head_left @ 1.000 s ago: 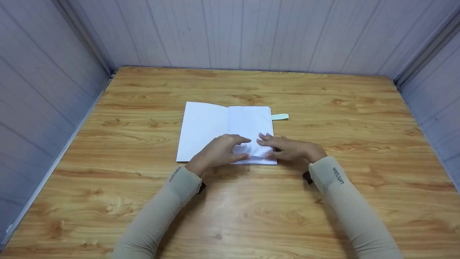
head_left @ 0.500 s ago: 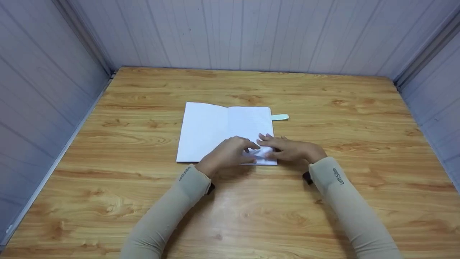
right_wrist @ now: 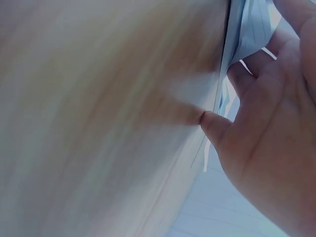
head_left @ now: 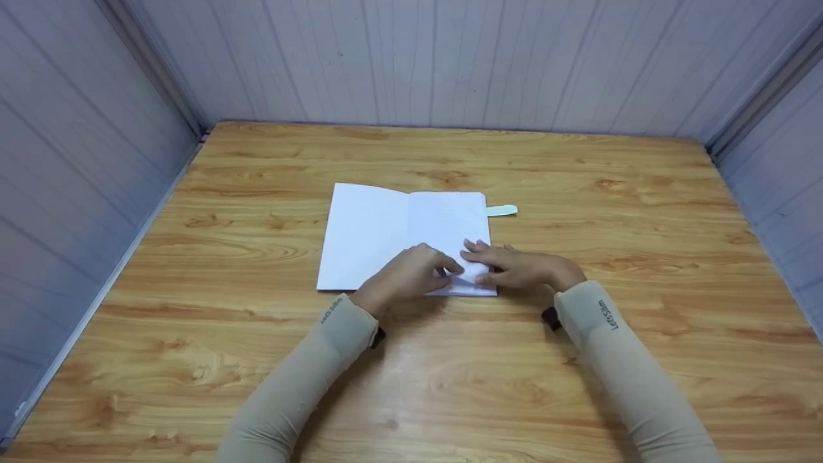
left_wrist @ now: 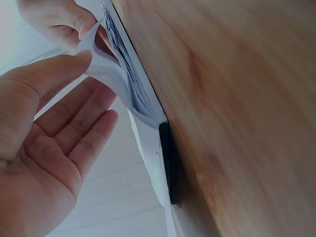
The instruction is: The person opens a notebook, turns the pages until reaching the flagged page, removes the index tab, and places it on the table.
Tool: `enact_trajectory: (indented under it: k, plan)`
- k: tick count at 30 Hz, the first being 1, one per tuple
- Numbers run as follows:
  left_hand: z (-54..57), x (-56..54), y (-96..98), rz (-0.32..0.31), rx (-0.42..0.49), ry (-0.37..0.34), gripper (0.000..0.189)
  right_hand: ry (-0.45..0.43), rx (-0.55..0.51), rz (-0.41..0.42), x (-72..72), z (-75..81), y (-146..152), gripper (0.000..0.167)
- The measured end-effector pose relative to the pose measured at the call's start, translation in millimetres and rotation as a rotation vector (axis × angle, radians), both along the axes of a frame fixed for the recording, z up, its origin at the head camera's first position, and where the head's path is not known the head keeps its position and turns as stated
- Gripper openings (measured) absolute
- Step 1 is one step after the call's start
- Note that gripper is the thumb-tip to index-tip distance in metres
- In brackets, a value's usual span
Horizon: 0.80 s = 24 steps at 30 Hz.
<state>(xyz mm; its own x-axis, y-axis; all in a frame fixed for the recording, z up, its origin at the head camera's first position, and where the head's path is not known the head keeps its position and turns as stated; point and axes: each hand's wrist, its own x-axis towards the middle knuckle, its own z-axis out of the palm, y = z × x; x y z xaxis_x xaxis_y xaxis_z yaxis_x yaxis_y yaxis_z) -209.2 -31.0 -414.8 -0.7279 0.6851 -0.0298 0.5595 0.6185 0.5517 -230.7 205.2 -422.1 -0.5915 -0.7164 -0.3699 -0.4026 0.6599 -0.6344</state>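
Note:
A white notebook [head_left: 366,238] lies open on the wooden table, with faint lines on its pages. My left hand [head_left: 408,273] reaches over its lower middle and pinches a raised page [left_wrist: 106,69] between thumb and index finger; the other fingers spread out behind, seen in the left wrist view. Across the lower right of the notebook rests my right hand [head_left: 524,267], its fingers extended over the right page [head_left: 443,218]. The sheet bulges up between the two hands. In the right wrist view, one fingertip [right_wrist: 210,121] touches down by the notebook's edge.
A pale green strap or tab [head_left: 501,210] sticks out from the notebook's right side. Panelled walls [head_left: 431,64] close off the back and both sides of the wooden table [head_left: 411,399]. A dark cover edge [left_wrist: 169,163] shows under the pages.
My left hand has moved a little to the right, toward the right hand, and its thumb and index finger have closed on the raised page. The right hand has stayed in place.

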Motion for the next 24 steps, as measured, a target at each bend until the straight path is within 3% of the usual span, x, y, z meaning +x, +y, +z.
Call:
enact_trajectory:
  k: [10,18,24]
  plan:
    - [0.5,-0.8,-0.6,0.010,0.027,0.016,0.026,0.037,-0.074,-0.018,1.7,-0.2,4.0,0.071]
    - [4.3,-2.3,-0.9,0.044,0.041,0.008,0.037,0.020,-0.097,-0.158,1.7,5.9,6.3,0.094]
    - [3.4,-2.6,-3.3,0.044,0.133,0.018,0.041,0.035,-0.141,-0.212,-0.3,6.6,9.1,0.101]
